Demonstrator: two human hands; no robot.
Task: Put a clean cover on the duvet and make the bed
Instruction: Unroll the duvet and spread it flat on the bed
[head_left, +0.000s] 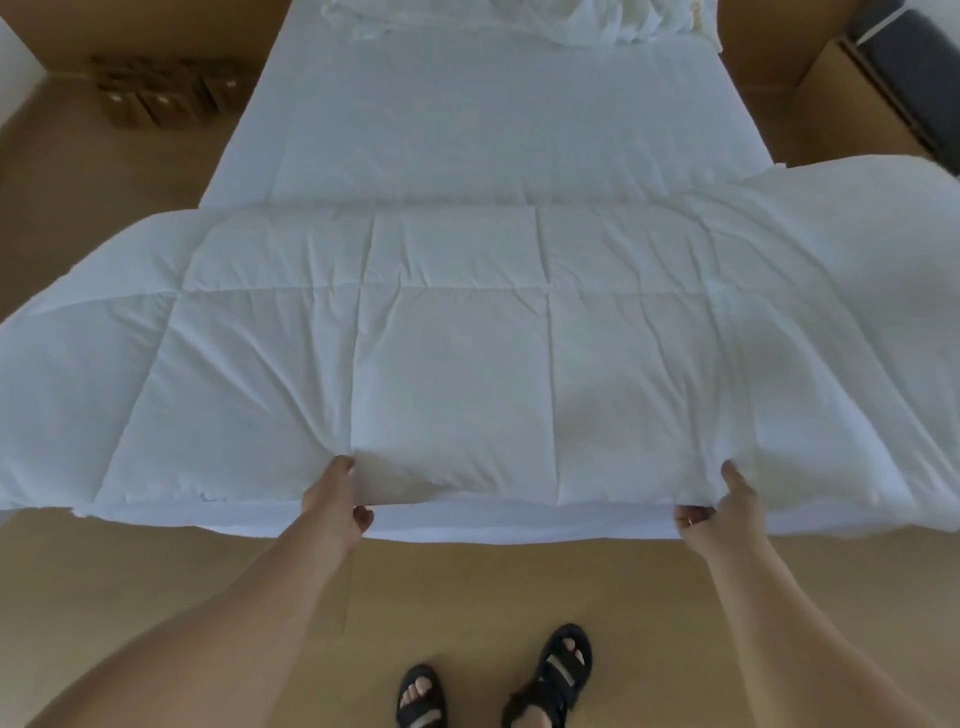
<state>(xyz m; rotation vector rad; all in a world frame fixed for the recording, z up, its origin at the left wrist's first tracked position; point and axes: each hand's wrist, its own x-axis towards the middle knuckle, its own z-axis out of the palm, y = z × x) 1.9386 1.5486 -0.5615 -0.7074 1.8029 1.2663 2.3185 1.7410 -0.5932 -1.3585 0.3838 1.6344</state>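
head view: a white quilted duvet (467, 338) lies across the foot end of the bed (467, 119), spread sideways so that it hangs past both side edges. its near edge reaches over the foot edge. the left hand (337, 499) grips that near edge left of the middle, thumb on top of the fabric and fingers curled beneath it. the right hand (722, 512) grips the same edge further right in the same way, thumb on top, fingers tucked under. the two hands are well apart.

beyond the duvet the bed shows a smooth white sheet, and at the head edge lies a crumpled heap of white cloth (571, 21). brown boxes (161, 93) stand on the floor near the bed's left side, and a dark bench (914, 78) stands off its right side. below the hands, two feet in black sandals (561, 670) stand on the tan floor (156, 561).
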